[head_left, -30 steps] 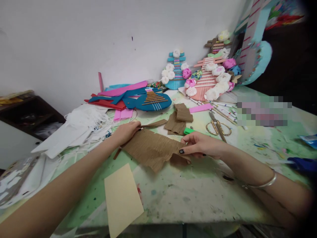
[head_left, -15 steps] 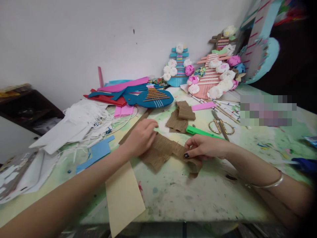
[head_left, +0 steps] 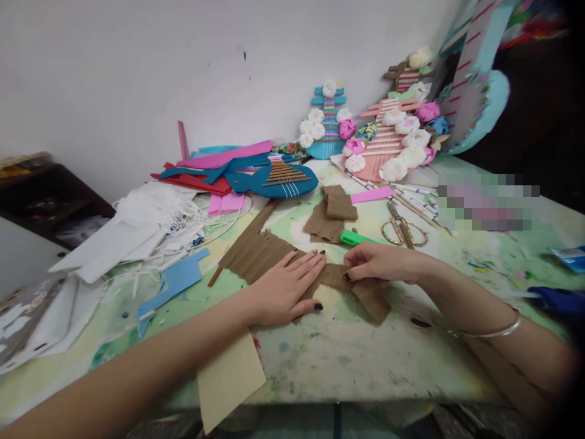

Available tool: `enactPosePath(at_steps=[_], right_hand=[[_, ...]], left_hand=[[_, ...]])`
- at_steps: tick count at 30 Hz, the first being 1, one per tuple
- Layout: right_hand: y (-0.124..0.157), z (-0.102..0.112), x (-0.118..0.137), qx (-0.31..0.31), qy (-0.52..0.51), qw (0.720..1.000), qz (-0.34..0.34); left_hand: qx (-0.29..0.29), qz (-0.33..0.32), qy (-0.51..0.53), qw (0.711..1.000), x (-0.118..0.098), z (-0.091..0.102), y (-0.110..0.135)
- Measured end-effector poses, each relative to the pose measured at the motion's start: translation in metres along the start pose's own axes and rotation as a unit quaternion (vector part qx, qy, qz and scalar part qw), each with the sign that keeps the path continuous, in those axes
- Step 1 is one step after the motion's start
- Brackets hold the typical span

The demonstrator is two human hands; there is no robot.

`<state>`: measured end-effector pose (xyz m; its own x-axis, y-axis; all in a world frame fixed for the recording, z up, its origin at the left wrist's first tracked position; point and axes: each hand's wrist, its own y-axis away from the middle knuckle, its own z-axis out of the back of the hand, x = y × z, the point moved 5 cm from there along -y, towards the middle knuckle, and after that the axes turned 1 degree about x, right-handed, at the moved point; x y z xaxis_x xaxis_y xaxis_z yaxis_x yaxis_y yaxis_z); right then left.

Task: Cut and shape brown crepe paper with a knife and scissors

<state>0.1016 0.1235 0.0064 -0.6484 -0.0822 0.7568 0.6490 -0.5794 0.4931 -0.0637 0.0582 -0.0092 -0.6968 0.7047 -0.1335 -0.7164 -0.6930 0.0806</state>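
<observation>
Brown crepe paper (head_left: 256, 253) lies on the table in front of me. My left hand (head_left: 290, 286) rests flat on it, fingers stretched out. At the paper's right side my right hand (head_left: 377, 263) pinches a narrow brown crepe paper strip (head_left: 372, 302), whose loose end droops toward me. Whether strip and larger sheet are one piece, I cannot tell, since my left hand covers part of them. Folded brown crepe pieces (head_left: 324, 221) sit just beyond. Behind my right hand are a green plastic-handled tool (head_left: 354, 238), partly hidden, and gold-handled scissors (head_left: 404, 233).
A cream card (head_left: 231, 381) overhangs the front edge. Blue paper scraps (head_left: 185, 280) and white paper with strings (head_left: 146, 213) lie left. A dark blue lute-shaped craft (head_left: 283, 181) rests behind; flowered ones (head_left: 329, 131) lean on the wall. Pens (head_left: 415, 204) lie back right.
My left hand has gone from curled at the paper's upper left to lying flat farther right and nearer me. The strip's loose end has shifted right; my right hand still pinches it.
</observation>
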Motion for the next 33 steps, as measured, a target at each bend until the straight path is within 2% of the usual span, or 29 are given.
enactPosePath(at_steps=[5,11,17,22,26,29,31,33], right_hand=[[0.0,-0.002,-0.004,0.022,0.03,0.999,-0.027],[0.0,-0.001,-0.006,0.029,0.032,0.999,-0.02],[-0.006,-0.005,-0.003,-0.017,0.019,1.0,-0.002],[-0.017,-0.017,0.003,-0.091,0.026,0.995,0.023],[-0.016,-0.02,0.008,-0.089,0.02,0.994,0.057],[-0.011,-0.013,0.011,-0.077,0.015,0.992,0.1],[-0.008,-0.003,0.012,-0.1,0.025,0.988,0.115],[-0.002,0.01,0.013,-0.15,0.046,0.981,0.116]], left_hand=[[0.006,0.003,-0.003,1.0,-0.001,0.002,-0.001],[0.003,-0.009,0.005,1.0,-0.002,0.003,0.0],[-0.002,-0.01,0.01,1.0,-0.003,0.002,0.001],[-0.033,0.002,0.067,0.997,0.001,0.004,0.002],[-0.073,0.025,0.173,0.982,0.014,0.016,-0.004],[-0.083,0.009,0.198,0.977,0.019,0.031,-0.018],[-0.094,0.011,0.217,0.972,0.022,0.042,-0.027],[-0.09,0.031,0.283,0.955,0.028,0.048,-0.034]])
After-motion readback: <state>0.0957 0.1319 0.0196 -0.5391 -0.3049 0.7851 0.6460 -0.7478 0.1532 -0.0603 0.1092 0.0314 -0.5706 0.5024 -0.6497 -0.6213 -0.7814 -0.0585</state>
